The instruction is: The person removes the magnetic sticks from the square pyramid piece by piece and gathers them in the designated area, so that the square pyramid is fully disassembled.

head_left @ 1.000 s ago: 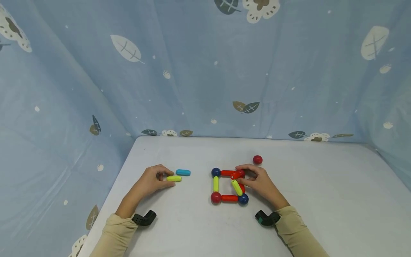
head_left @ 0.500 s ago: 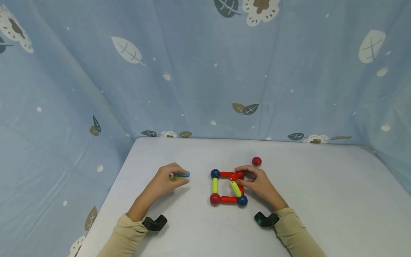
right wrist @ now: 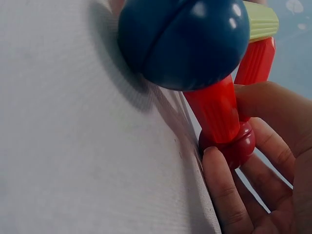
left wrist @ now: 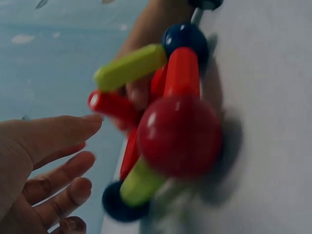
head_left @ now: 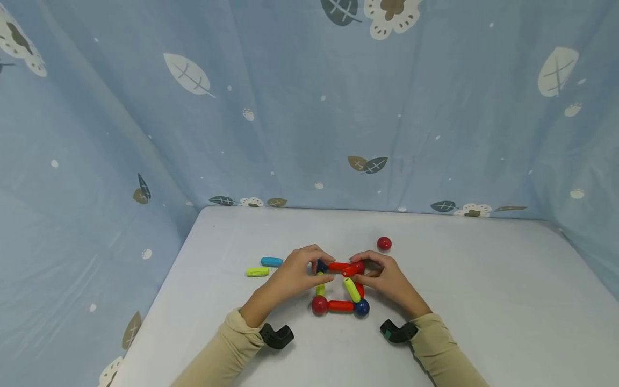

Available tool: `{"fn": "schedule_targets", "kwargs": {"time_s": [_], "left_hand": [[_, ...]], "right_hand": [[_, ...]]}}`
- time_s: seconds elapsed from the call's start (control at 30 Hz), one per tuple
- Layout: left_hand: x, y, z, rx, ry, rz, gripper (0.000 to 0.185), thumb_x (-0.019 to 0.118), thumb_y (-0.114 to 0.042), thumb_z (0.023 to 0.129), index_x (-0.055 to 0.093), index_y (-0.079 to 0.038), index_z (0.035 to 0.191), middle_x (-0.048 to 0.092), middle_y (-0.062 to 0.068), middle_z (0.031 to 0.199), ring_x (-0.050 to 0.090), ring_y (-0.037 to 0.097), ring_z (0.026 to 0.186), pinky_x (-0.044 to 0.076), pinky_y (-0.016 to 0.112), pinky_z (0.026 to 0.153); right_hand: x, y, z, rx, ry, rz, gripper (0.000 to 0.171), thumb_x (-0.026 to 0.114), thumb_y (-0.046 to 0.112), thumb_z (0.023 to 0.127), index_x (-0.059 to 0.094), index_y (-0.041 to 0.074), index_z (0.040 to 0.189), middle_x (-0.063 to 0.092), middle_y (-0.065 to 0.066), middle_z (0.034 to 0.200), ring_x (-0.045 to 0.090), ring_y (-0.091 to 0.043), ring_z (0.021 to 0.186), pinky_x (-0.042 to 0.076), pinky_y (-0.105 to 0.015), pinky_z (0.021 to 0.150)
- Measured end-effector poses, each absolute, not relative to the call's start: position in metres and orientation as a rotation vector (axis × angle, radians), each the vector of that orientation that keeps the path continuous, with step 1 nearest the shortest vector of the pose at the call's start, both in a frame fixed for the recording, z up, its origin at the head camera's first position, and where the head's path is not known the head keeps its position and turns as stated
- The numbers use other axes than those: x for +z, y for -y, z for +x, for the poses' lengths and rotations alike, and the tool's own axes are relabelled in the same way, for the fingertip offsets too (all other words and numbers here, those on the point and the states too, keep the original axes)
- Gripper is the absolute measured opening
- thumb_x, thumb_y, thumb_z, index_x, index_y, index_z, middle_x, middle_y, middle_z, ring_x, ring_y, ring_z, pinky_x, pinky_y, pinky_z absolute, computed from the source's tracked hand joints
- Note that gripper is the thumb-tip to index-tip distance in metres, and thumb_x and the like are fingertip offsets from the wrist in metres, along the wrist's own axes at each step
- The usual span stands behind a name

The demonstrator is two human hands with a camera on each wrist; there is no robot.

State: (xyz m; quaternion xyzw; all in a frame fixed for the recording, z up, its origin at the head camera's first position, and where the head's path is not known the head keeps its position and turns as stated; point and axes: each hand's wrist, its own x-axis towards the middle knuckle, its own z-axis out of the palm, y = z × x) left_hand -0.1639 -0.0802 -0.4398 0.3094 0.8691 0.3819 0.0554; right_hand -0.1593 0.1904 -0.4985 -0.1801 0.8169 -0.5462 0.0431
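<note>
A square of magnetic rods and balls lies on the table, with a red rod [head_left: 340, 306] along its near side. A yellow-green rod [head_left: 352, 289] rises from the near right blue ball [head_left: 361, 307]. Another red rod [left wrist: 114, 106] sticks up from the far right red ball [right wrist: 238, 146]. My right hand [head_left: 387, 277] holds that red ball between thumb and fingers. Near the far left blue ball [head_left: 321, 266], my left hand [head_left: 301, 271] has thumb and fingers spread. In the left wrist view its fingers [left wrist: 73, 170] stand apart from the pieces.
Left of the square lie a loose blue rod [head_left: 272, 262] and a loose yellow-green rod [head_left: 257, 272]. A loose red ball [head_left: 384, 243] sits behind my right hand. Patterned blue cloth [head_left: 290, 107] hangs behind the white table [head_left: 459, 279].
My left hand has left the loose yellow-green and blue rods and moved right to the square's far left corner. The right hand has stayed at the far right corner.
</note>
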Motion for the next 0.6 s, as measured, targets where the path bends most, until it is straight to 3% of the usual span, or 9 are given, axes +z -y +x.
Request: {"fn": "schedule_targets", "kwargs": {"time_s": [0.27, 0.6], "left_hand": [[-0.443, 0.054, -0.163, 1.162, -2.624, 0.976, 0.031, 0.079, -0.016, 0.092, 0.074, -0.013, 0.122, 0.069, -0.001, 0.110, 0.057, 0.010, 0.081, 0.049, 0.020, 0.070], [-0.448, 0.045, -0.161, 1.165, -2.691, 0.931, 0.029, 0.078, -0.022, 0.094, 0.074, -0.016, 0.122, 0.071, -0.004, 0.107, 0.058, 0.012, 0.079, 0.048, 0.018, 0.068]], "right_hand": [[-0.501, -0.189, -0.161, -1.702, -2.476, -0.600, 0.033, 0.082, 0.013, 0.089, 0.070, 0.011, 0.120, 0.072, -0.012, 0.119, 0.068, -0.006, 0.101, 0.061, -0.026, 0.078], [-0.498, -0.191, -0.159, -1.687, -2.503, -0.586, 0.030, 0.081, 0.012, 0.089, 0.071, 0.012, 0.117, 0.073, -0.011, 0.116, 0.067, -0.006, 0.097, 0.061, -0.025, 0.077]]}}
